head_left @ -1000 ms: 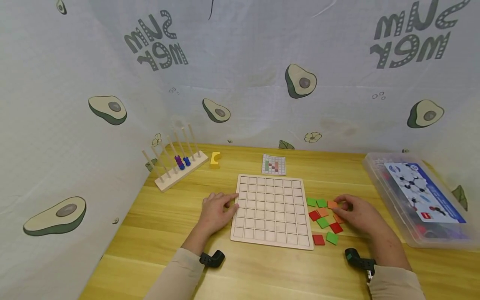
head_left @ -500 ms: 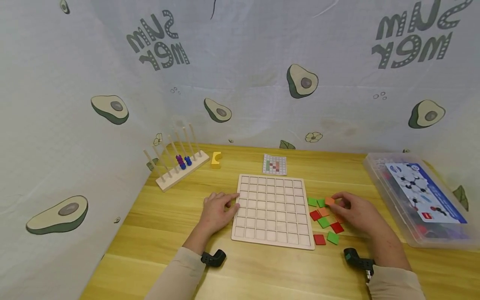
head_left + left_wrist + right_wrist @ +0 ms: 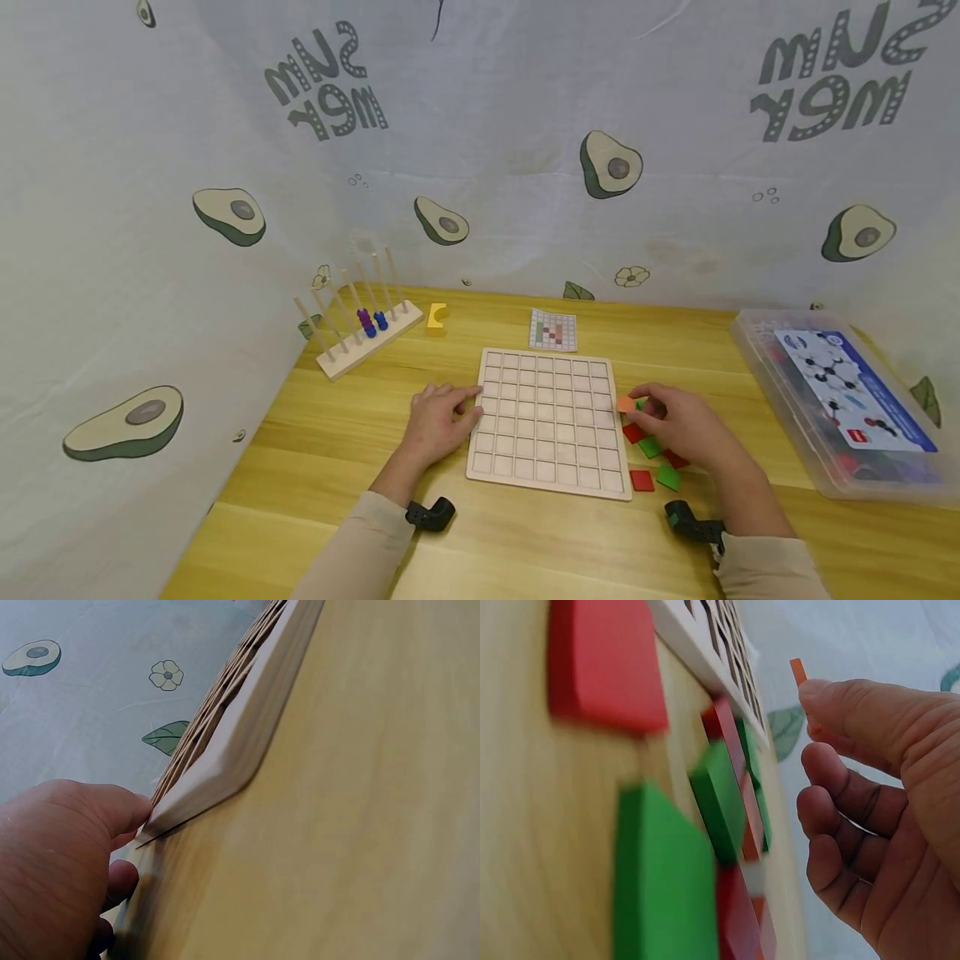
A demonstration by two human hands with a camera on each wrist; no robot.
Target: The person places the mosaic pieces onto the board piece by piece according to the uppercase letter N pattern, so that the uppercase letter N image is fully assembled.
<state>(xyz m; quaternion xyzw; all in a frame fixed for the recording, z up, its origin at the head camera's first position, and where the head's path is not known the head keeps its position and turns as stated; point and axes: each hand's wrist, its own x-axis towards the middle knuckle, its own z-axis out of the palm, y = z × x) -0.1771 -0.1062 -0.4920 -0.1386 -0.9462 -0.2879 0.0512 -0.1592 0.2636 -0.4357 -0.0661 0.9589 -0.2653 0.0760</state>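
My right hand [image 3: 684, 423] pinches an orange square tile [image 3: 625, 404] between thumb and fingers, raised close to the right edge of a wooden grid board [image 3: 546, 423]. In the right wrist view the orange tile [image 3: 798, 670] shows edge-on at the fingertips, above the table. Below and around that hand lie loose tiles, among them a green tile [image 3: 668, 477] and a red tile [image 3: 642, 481]; the hand covers part of the group. My left hand [image 3: 437, 423] rests on the table, its thumb and index finger touching the board's left edge. No tiles lie in the board's squares.
Behind the board lies a small printed pattern card [image 3: 552, 331]. A wooden peg stand [image 3: 367, 343] with purple and blue beads is at the back left, beside a yellow block [image 3: 437, 320]. A clear plastic case [image 3: 840, 404] occupies the right side.
My right hand has picked the orange tile up from the loose tiles and carried it left, toward the board's edge. The left hand has stayed at the board.
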